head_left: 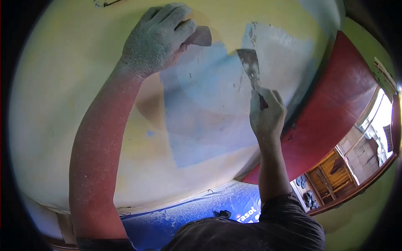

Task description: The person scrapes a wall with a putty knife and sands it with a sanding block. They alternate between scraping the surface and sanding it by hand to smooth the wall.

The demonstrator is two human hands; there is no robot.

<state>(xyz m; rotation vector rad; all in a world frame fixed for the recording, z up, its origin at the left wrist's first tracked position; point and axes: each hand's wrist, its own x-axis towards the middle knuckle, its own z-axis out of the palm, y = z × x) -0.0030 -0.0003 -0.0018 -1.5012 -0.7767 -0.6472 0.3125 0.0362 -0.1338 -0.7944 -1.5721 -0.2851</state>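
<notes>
My left hand point(161, 37), coated in pale dust, presses a brown piece of sandpaper point(200, 37) against the wall point(100, 138). Its fingers are bent over the sheet, and one end sticks out on the right. Lower and to the right, my right hand point(269, 112) is closed round the handle of a putty knife point(251, 66). The blade points up, smeared with white, and overlaps the wall's bluish patch point(201, 125). Small dark scuffs point(252, 33) mark the wall just above the blade.
A red panel point(326, 108) slants along the right side, close to my right forearm. Below the wall lies a blue printed sheet point(159, 224) sprinkled with white dust. At the lower right, an opening shows wooden boards point(328, 180) and several sandals point(310, 199).
</notes>
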